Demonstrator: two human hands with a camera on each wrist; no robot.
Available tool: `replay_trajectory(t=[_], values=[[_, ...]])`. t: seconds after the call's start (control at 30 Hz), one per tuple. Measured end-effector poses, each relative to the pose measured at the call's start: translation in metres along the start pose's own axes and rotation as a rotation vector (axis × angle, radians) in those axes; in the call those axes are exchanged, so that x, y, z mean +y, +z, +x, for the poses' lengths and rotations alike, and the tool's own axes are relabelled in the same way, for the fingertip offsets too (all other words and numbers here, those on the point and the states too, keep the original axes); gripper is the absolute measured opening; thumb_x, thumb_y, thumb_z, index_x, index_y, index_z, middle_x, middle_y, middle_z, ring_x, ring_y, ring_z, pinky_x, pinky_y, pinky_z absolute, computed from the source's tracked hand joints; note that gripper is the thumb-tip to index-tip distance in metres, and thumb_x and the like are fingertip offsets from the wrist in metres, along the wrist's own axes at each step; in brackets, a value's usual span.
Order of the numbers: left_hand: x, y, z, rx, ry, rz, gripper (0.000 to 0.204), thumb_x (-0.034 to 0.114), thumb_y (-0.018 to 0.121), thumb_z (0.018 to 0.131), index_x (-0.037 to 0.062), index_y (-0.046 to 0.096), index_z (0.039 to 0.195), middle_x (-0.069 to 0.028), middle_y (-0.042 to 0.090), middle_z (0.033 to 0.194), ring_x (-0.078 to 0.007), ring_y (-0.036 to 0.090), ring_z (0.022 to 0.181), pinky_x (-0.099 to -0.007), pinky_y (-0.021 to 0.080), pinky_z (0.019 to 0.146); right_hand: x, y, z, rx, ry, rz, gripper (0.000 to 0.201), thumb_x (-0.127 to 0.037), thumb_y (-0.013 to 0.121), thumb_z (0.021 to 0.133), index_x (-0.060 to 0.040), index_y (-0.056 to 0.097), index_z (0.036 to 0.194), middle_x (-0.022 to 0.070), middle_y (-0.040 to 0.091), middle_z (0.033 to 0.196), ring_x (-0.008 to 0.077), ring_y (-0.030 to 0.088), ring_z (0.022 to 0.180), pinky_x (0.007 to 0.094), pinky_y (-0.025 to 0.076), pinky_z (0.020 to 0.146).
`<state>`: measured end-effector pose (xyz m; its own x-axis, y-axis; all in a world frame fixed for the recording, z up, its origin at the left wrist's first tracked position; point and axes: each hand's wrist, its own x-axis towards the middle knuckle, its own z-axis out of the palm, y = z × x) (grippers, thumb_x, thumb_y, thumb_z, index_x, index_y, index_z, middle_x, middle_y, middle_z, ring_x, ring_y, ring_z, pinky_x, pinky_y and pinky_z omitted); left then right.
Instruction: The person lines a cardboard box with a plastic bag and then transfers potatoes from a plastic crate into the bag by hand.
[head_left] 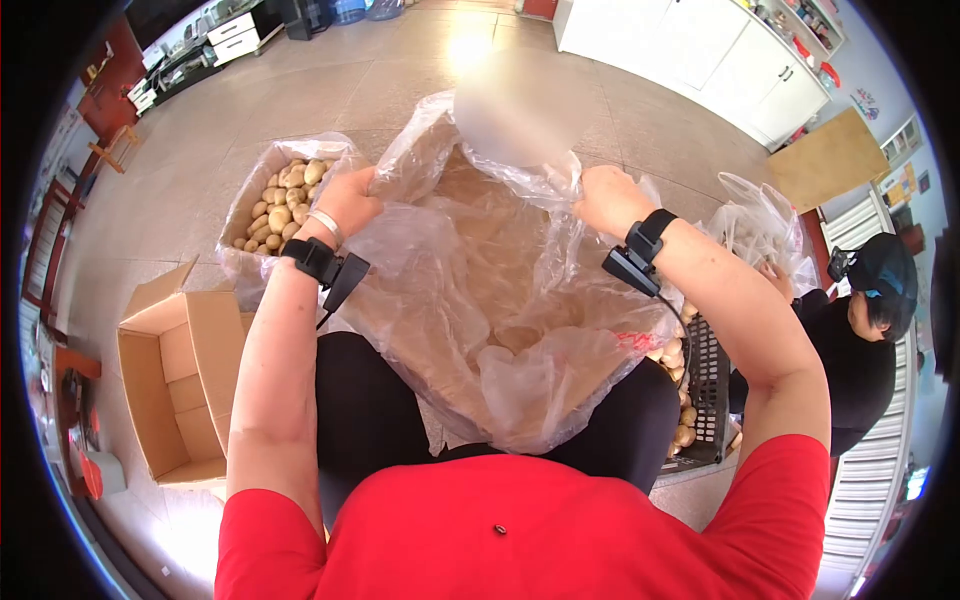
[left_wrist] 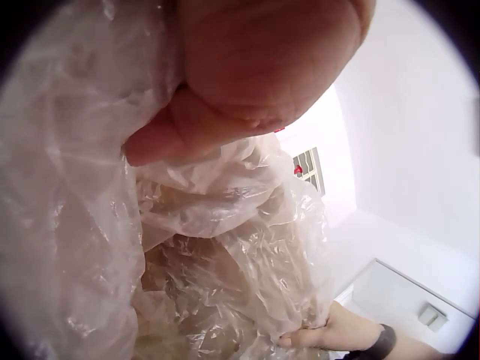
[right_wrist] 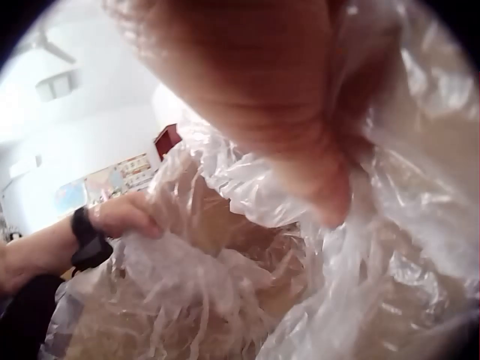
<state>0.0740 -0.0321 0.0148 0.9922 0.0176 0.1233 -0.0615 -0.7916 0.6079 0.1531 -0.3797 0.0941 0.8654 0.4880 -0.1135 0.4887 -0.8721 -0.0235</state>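
Note:
A large clear plastic bag [head_left: 410, 265] spreads between the person's knees, its mouth held wide and brown cardboard showing through the film. At the bag's left rim, the left hand [head_left: 350, 205] grips a fold of plastic. On the opposite rim the right hand [head_left: 610, 203] pinches the film, fingers curled over it. Crumpled plastic [left_wrist: 247, 262] fills much of the left wrist view, below the left thumb [left_wrist: 165, 135]. In the right wrist view, the right thumb [right_wrist: 330, 195] presses against bunched film.
A plastic-lined box of potatoes [head_left: 230, 215] stands at the left, near an open cardboard box [head_left: 160, 400]. Right of the knees is a black crate [head_left: 710, 385] with potatoes. Another person [head_left: 850, 330] sits at the right beside a clear bag [head_left: 755, 225].

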Motion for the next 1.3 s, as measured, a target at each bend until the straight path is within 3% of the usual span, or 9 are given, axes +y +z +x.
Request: replay_trajectory(t=[0.2, 0.27, 0.47, 0.67, 0.87, 1.0, 1.07, 1.17, 1.3], values=[[0.003, -0.036, 0.024, -0.272, -0.101, -0.422, 0.057, 0.048, 0.059, 0.086, 0.0113, 0.053, 0.129, -0.0067, 0.057, 0.124, -0.0202, 0.054, 0.11, -0.0356, 0.043, 0.092, 0.024, 0.014, 0.005, -0.019, -0.065, 0.185, 0.031, -0.017, 0.062, 0.071, 0.0007, 0.067, 0.095, 0.0247, 0.065, 0.09, 0.0374, 0.063, 0.088, 0.0413, 0.05, 0.081], [0.02, -0.031, 0.046, -0.152, -0.416, -0.412, 0.072, 0.064, 0.05, 0.084, 0.0105, 0.05, 0.133, -0.0097, 0.052, 0.132, -0.0212, 0.05, 0.118, -0.0364, 0.041, 0.096, 0.02, 0.006, 0.003, -0.042, -0.043, 0.189, 0.031, -0.016, 0.062, 0.069, 0.0019, 0.067, 0.094, 0.0256, 0.065, 0.088, 0.0376, 0.064, 0.086, 0.0407, 0.05, 0.08], [0.092, -0.023, 0.1, -0.399, -0.317, -0.411, 0.08, 0.071, 0.044, 0.083, 0.0096, 0.048, 0.135, -0.0133, 0.049, 0.135, -0.0249, 0.048, 0.121, -0.0375, 0.041, 0.097, 0.032, 0.01, 0.005, -0.047, -0.082, 0.211, 0.033, -0.016, 0.062, 0.068, 0.0049, 0.065, 0.093, 0.0262, 0.064, 0.087, 0.0383, 0.064, 0.085, 0.0409, 0.05, 0.079], [-0.011, -0.002, 0.172, -0.391, -0.202, -0.219, 0.087, 0.076, 0.04, 0.08, 0.0095, 0.047, 0.135, -0.0179, 0.05, 0.133, -0.0263, 0.05, 0.121, -0.0409, 0.041, 0.096, 0.041, 0.021, 0.012, 0.016, -0.131, 0.171, 0.033, -0.018, 0.061, 0.069, 0.0054, 0.064, 0.092, 0.0276, 0.063, 0.089, 0.0395, 0.062, 0.088, 0.0418, 0.049, 0.08], [-0.05, -0.099, 0.069, 0.034, -0.279, -0.58, 0.059, 0.05, 0.048, 0.093, 0.0133, 0.04, 0.14, -0.0204, 0.052, 0.129, -0.0261, 0.053, 0.116, -0.0378, 0.044, 0.096, 0.072, 0.039, 0.018, 0.01, 0.014, 0.207, 0.037, -0.019, 0.062, 0.069, 0.0054, 0.064, 0.096, 0.0285, 0.063, 0.091, 0.0395, 0.063, 0.088, 0.0416, 0.049, 0.08], [-0.081, -0.101, -0.006, 0.245, -0.377, -0.524, 0.05, 0.034, 0.058, 0.091, 0.001, 0.051, 0.128, -0.0072, 0.064, 0.093, -0.0104, 0.061, 0.077, -0.0223, 0.051, 0.064, 0.111, 0.057, 0.017, 0.02, 0.094, 0.398, 0.039, -0.021, 0.066, 0.067, 0.0032, 0.065, 0.097, 0.0256, 0.066, 0.088, 0.0357, 0.065, 0.085, 0.0391, 0.05, 0.077], [-0.049, -0.081, -0.036, 0.212, -0.492, -0.482, 0.045, 0.034, 0.057, 0.091, 0.0018, 0.055, 0.122, -0.0033, 0.063, 0.078, -0.0083, 0.059, 0.065, -0.0204, 0.047, 0.053, 0.121, 0.053, 0.008, 0.083, 0.18, 0.442, 0.04, -0.022, 0.067, 0.066, 0.0035, 0.066, 0.096, 0.0245, 0.066, 0.088, 0.0347, 0.065, 0.084, 0.0387, 0.05, 0.077], [0.015, -0.039, -0.063, -0.161, -0.512, -0.535, 0.068, 0.051, 0.058, 0.086, -0.0004, 0.047, 0.128, -0.0175, 0.056, 0.112, -0.0206, 0.063, 0.079, -0.0278, 0.056, 0.06, 0.142, 0.054, -0.004, 0.148, 0.319, 0.494, 0.04, -0.023, 0.069, 0.065, 0.004, 0.066, 0.095, 0.023, 0.067, 0.088, 0.0332, 0.065, 0.084, 0.0383, 0.05, 0.077], [0.071, 0.012, -0.054, -0.435, -0.522, -0.407, 0.079, 0.057, 0.057, 0.084, 0.0042, 0.037, 0.139, -0.0158, 0.053, 0.125, -0.0265, 0.061, 0.097, -0.0341, 0.056, 0.07, 0.167, 0.065, -0.02, 0.275, 0.442, 0.543, 0.042, -0.025, 0.069, 0.065, 0.0066, 0.065, 0.092, 0.0237, 0.067, 0.088, 0.0333, 0.065, 0.084, 0.0382, 0.049, 0.077]])
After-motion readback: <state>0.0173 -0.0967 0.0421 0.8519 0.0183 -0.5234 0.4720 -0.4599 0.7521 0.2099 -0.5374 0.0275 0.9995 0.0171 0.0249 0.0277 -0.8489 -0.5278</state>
